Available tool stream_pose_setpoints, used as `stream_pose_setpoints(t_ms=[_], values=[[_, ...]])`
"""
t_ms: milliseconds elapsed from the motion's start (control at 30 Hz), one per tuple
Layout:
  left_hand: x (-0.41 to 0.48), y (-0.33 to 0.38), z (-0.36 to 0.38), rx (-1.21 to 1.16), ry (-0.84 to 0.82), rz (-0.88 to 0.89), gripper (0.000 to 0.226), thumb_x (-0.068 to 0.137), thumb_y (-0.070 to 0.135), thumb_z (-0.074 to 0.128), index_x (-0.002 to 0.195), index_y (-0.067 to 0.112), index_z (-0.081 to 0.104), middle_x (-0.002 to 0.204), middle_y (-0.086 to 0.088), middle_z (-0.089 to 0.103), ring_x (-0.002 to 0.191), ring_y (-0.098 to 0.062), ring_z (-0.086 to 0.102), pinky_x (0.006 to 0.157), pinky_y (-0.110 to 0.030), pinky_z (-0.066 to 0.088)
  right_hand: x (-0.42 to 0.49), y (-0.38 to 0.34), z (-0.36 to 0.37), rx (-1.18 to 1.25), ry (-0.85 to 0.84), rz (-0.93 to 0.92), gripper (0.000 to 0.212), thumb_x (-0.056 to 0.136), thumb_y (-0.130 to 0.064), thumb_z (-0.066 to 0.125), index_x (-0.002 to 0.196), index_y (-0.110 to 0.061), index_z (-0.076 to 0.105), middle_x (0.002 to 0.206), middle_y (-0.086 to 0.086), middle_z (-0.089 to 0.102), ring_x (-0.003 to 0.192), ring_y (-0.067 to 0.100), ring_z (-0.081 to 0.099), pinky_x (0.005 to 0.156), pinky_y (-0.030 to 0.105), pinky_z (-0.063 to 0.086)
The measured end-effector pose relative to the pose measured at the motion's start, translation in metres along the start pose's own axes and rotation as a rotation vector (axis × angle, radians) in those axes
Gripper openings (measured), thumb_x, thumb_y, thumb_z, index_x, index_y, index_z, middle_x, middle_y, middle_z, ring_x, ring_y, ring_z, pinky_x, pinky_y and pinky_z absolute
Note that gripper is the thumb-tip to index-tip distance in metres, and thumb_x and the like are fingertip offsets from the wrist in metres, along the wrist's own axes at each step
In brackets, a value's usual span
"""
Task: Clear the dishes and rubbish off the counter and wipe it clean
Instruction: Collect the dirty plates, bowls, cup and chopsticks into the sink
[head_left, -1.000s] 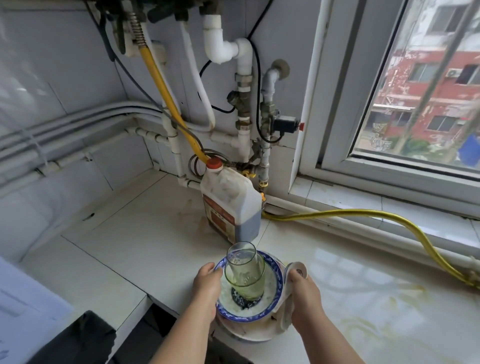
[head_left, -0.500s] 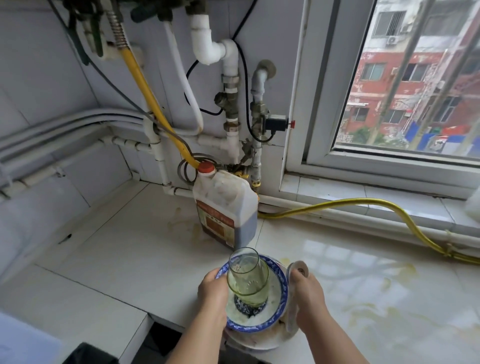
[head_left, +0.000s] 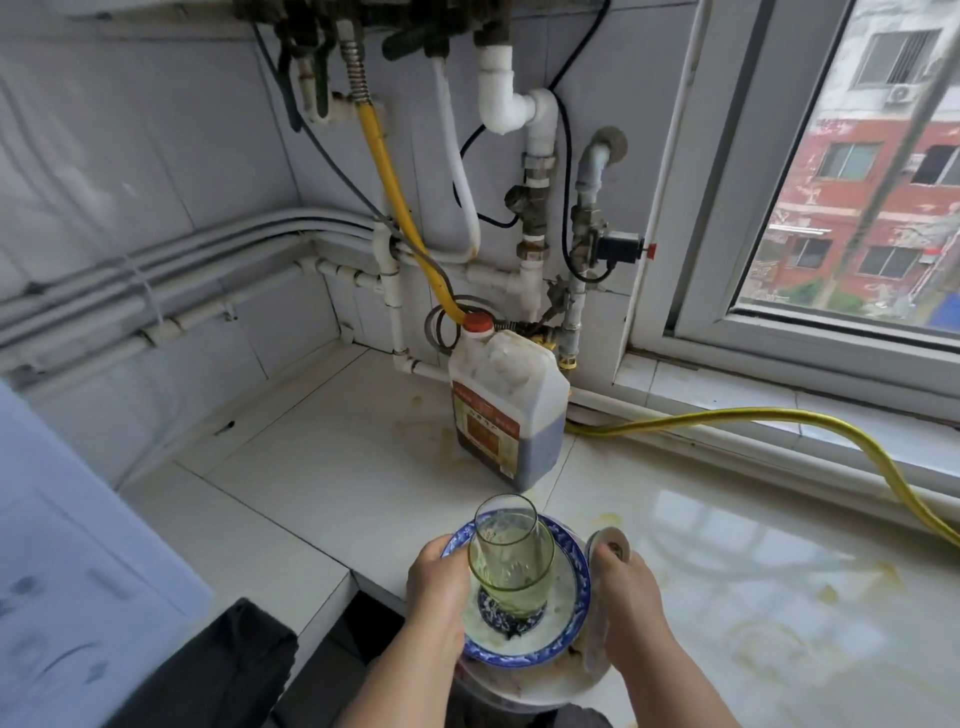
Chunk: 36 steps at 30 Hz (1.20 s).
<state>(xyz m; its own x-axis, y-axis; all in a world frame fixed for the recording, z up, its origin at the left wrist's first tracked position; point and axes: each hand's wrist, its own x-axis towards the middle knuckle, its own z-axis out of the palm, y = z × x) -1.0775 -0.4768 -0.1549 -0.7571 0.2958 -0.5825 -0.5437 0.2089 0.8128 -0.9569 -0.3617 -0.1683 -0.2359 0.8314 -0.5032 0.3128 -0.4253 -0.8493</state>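
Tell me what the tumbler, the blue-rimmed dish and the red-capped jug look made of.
Tumbler: green-tinted glass, see-through.
Blue-rimmed dish: probably glazed ceramic, glossy with painted pattern.
Red-capped jug: cloudy plastic, seemingly; dark liquid shows through.

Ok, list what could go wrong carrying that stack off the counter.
1. The glass stands loose in the blue-rimmed bowl. Neither hand grips it, so a tilt may topple it.
2. The right hand holds a small dish on edge against the stack, while the left hand holds the bowl's rim. The dish could slip.
3. The jug stands close behind, so a forward swing might knock it.
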Motion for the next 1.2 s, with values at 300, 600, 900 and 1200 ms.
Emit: stream_pose_setpoints(t_ms=[300, 600, 900, 1200], values=[[-0.053, -0.027, -0.012, -0.075, 0.102, -0.001, 0.019, 0.088, 0.011, 0.060, 0.106, 0.014, 0.066, 0.103, -0.011, 0.069, 0.096, -0.030, 0.066, 0.089, -0.046, 0.054, -0.022, 0.007, -0.022, -0.097, -0.148, 0.032, 0.021, 0.087, -0.029, 0.051, 0.085, -0.008, 0.051, 0.082, 0.008, 0.050, 0.064, 0.022, 0.043, 0.050, 0.031, 0.032], [-0.095, -0.049, -0.031, -0.195, 0.201, 0.026, 0.009, 0.086, 0.010, 0.064, 0.087, 0.019, 0.066, 0.092, -0.010, 0.072, 0.084, -0.027, 0.069, 0.066, -0.031, 0.057, -0.045, 0.015, -0.031, -0.182, -0.264, -0.031, 0.030, 0.087, -0.036, 0.050, 0.096, -0.008, 0.056, 0.091, 0.011, 0.060, 0.078, 0.027, 0.057, 0.059, 0.033, 0.042], [-0.129, -0.072, -0.072, -0.251, 0.324, 0.023, 0.010, 0.085, 0.012, 0.064, 0.095, 0.016, 0.064, 0.101, -0.014, 0.070, 0.091, -0.031, 0.067, 0.084, -0.044, 0.056, -0.080, 0.029, -0.014, -0.278, -0.416, -0.086, 0.023, 0.091, -0.030, 0.048, 0.092, -0.009, 0.055, 0.091, 0.014, 0.062, 0.079, 0.029, 0.058, 0.060, 0.034, 0.043], [-0.157, -0.088, -0.143, -0.309, 0.513, 0.027, 0.020, 0.083, 0.018, 0.066, 0.101, 0.013, 0.070, 0.101, -0.014, 0.071, 0.091, -0.033, 0.068, 0.086, -0.048, 0.056, -0.133, 0.048, 0.036, -0.321, -0.601, -0.101, 0.015, 0.089, -0.023, 0.047, 0.089, -0.009, 0.054, 0.086, 0.011, 0.061, 0.074, 0.026, 0.057, 0.059, 0.031, 0.041]])
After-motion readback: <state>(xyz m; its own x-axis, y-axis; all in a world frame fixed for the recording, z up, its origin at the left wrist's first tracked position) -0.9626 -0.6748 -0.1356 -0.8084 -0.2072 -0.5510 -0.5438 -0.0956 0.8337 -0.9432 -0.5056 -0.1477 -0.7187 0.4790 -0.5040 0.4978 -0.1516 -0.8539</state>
